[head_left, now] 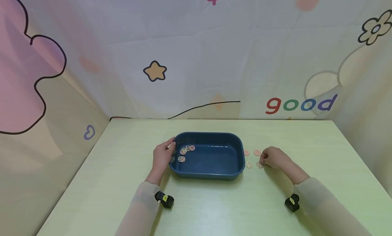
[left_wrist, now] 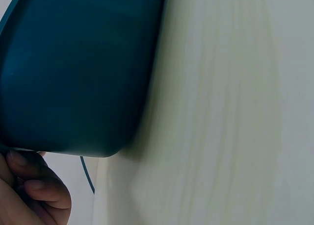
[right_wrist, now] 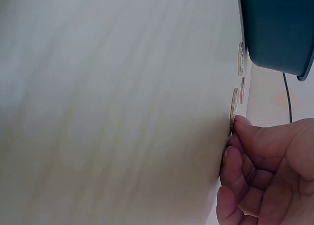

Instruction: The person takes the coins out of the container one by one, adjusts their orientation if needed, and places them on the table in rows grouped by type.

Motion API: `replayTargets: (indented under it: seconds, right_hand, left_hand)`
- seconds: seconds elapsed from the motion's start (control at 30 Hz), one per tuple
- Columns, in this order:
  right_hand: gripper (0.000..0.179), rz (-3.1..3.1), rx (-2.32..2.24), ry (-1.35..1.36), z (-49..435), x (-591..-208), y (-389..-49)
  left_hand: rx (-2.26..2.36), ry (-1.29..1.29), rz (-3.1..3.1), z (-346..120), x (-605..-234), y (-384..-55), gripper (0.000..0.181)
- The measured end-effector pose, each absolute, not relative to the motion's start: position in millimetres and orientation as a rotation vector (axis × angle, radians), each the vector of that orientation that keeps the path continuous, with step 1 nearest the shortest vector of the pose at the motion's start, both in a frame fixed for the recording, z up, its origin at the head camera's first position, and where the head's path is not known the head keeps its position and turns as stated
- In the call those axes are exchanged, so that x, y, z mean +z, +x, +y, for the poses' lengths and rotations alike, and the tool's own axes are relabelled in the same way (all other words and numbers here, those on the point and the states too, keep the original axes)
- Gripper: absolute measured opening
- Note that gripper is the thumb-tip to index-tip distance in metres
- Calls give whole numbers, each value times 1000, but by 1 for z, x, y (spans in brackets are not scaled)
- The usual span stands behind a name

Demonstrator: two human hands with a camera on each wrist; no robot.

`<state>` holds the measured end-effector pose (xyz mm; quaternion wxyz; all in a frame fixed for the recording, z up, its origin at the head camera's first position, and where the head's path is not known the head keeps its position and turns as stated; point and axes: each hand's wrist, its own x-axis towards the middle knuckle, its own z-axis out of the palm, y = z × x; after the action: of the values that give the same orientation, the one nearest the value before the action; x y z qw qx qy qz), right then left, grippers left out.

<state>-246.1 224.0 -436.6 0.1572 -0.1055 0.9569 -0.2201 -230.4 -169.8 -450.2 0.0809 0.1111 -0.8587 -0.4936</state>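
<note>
A dark blue rectangular tray point(head_left: 211, 176) stands on the table. My left hand point(head_left: 163, 156) grips its left end wall; in the left wrist view the fingers point(left_wrist: 49, 190) curl against the tray's outer side point(left_wrist: 83, 78). Several coins point(head_left: 181, 159) lie inside, towards the left end. To the right of the tray, silver-coloured and copper-coloured coins lie flat on the table, among them a copper one point(head_left: 257, 152) and a silver one point(head_left: 248, 165). My right hand point(head_left: 275, 157) pinches the edge of the nearest silver coin point(right_wrist: 234, 107) with thumb and curled fingers, the coin still flat on the tabletop.
The pale wood-grain table point(head_left: 202, 208) reaches back to a printed cloth backdrop point(head_left: 196, 59), which also hangs at both sides. Each wrist wears a small black camera, such as the left one point(head_left: 165, 199).
</note>
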Motion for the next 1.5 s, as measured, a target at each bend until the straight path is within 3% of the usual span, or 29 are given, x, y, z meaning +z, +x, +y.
replayTargets:
  seconds: [0.57,0.83,1.5]
  right_hand:
    - [18,2571,-858,-408,228,-406,-256]
    - [24,2614,-888,-636,213,-372,-261]
    - [20,2584,-789,-745,154,-335,-287]
  left_hand:
    - [-1474,339,-2571,-170,-451,-231,36]
    - [-1480,334,-2566,-171,-450,-230,36]
    - [-1451,315,-2580,-170,-451,-231,37]
